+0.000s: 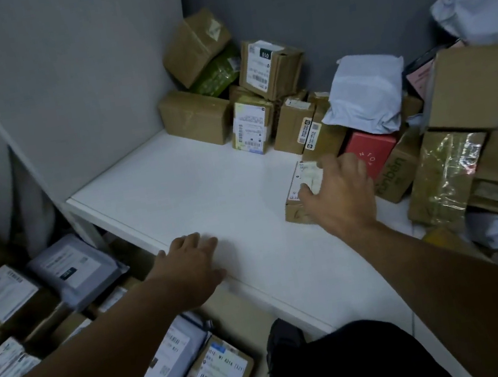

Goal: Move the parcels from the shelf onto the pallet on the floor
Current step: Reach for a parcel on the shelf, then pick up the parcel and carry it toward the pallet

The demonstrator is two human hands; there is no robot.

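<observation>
Right hand (336, 194) is over the small box (301, 180) now, near the front of the white shelf (208, 188), right of centre. The thumb lies on the box's white label at the near side. The fingers (350, 164) are spread and bent across the top toward its far edge. Has the grip closed? Can't tell from here; the hand is blurred and hides most of the box.

The red box (370, 149) sits just behind those fingers. The grey bag (363, 92) lies on the boxes beyond it.

Left hand (187, 263) is flat on the shelf's front edge, fingers straight, holding nothing, well apart from the small box.

A stack (258, 89) of cardboard parcels fills the back corner. More labelled parcels (74, 268) lie below the shelf on the left.
</observation>
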